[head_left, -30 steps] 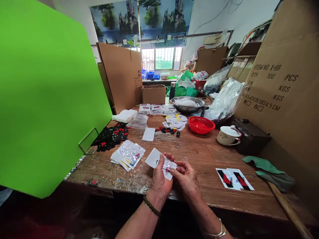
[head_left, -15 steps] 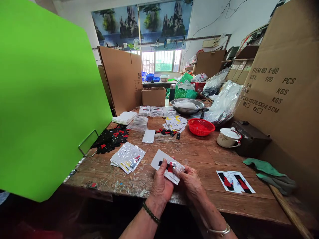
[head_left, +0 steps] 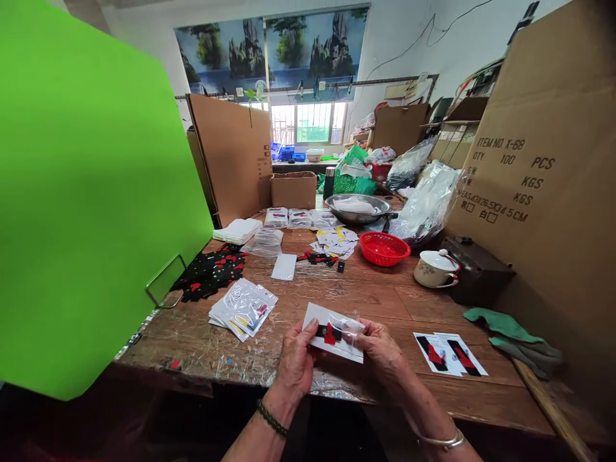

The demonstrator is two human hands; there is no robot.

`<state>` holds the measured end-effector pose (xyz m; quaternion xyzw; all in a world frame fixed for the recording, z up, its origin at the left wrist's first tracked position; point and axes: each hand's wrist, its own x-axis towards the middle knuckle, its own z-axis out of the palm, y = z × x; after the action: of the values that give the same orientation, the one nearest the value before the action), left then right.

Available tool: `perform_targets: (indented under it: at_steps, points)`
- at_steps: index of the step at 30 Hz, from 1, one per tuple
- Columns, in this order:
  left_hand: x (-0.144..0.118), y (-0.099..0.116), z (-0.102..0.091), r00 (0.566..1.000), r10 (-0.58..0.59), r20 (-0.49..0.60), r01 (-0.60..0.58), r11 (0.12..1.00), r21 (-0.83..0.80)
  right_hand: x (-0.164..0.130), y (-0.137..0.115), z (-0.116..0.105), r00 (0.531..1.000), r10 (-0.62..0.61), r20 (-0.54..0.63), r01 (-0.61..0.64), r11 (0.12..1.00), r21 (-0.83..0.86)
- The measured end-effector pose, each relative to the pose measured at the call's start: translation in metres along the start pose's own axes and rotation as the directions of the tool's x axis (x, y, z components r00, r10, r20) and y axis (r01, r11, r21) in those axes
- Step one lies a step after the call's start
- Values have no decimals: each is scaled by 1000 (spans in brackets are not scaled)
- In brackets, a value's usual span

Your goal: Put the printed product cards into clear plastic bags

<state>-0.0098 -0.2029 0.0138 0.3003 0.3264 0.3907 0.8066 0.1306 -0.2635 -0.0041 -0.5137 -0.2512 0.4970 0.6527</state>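
Between my two hands is a clear plastic bag (head_left: 356,321) with a white card in it and a black and red piece (head_left: 330,333) showing on top. My left hand (head_left: 296,356) pinches the left edge, thumb on top. Its right end is gripped by my right hand (head_left: 382,350). Left of my hands lies a stack of filled clear bags (head_left: 243,308) on the wooden table. A blank white card (head_left: 283,267) lies farther back, beside a few black and red pieces (head_left: 317,258). To the right, two printed cards (head_left: 450,354) lie overlapping, each with a black and red piece.
A heap of black and red pieces (head_left: 212,273) lies by the green panel (head_left: 96,192) at left. Farther back are loose white and yellow papers (head_left: 334,242), a red basket (head_left: 385,249) and a metal pan (head_left: 359,218). A lidded mug (head_left: 434,269) and green cloth (head_left: 510,340) are at right.
My left hand has shifted to the bag's left edge, uncovering more of the black and red piece. My right hand has moved slightly right, and the bag now sits a little lower.
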Motion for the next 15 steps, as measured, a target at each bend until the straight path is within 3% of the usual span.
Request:
perform_targets:
  at_steps: [3, 9, 11, 15]
  points:
    - [1, 4, -5, 1000, -2, -19, 3, 996, 89, -1, -7, 0, 1000, 5, 22, -3, 995, -96]
    - [0, 6, -5, 995, 19, -98, -17, 1000, 16, -8, -25, -7, 982, 44, 182, -14, 987, -161]
    - [-1, 5, -5, 995, 25, -96, -24, 1000, 17, -7, -23, -12, 988, 57, 145, -32, 985, -167]
    - [-3, 1, -6, 999, 30, -35, -25, 993, 118, -1, -13, -17, 999, -19, -51, 10, 984, -176]
